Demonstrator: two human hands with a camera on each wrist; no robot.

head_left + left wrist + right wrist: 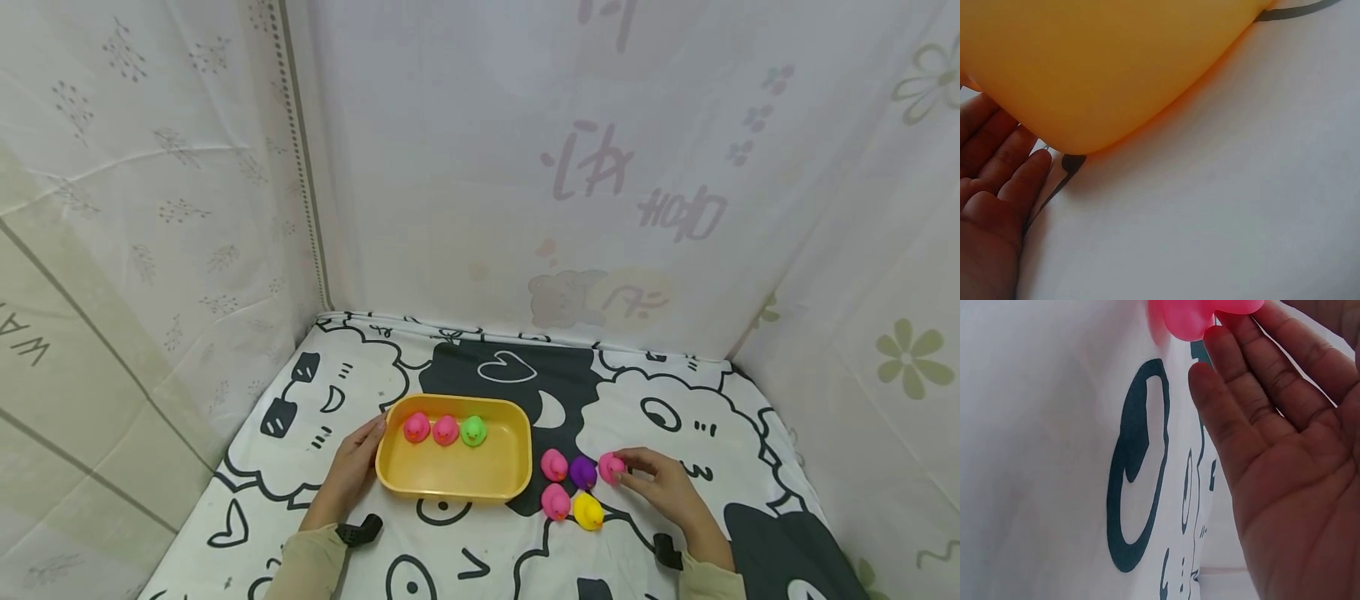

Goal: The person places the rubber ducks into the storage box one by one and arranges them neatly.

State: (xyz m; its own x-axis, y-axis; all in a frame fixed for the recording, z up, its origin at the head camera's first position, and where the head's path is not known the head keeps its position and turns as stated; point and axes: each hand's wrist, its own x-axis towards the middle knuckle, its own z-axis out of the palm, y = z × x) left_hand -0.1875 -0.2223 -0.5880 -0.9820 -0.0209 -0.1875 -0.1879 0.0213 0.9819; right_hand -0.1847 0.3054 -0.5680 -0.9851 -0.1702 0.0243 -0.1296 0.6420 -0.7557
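My left hand [352,461] rests against the left side of a yellow tray [453,487]; in the left wrist view its fingers [1007,156] lie fairly straight along the tray wall. Two pink rubber ducks [431,429] and a green rubber duck [473,431] sit in a row inside the tray. Right of it, my right hand [663,487] pinches a pink rubber duck [611,468] between thumb and fingers. Beside that duck are a purple duck [583,472], a yellow duck [588,511] and two more pink ducks [555,483]. The right wrist view shows only part of the held duck [1188,315].
A black and white cartoon-print cloth [472,567] covers the table. Pale printed curtains [450,167] hang behind and on both sides, and the back one meets the cloth's far edge.
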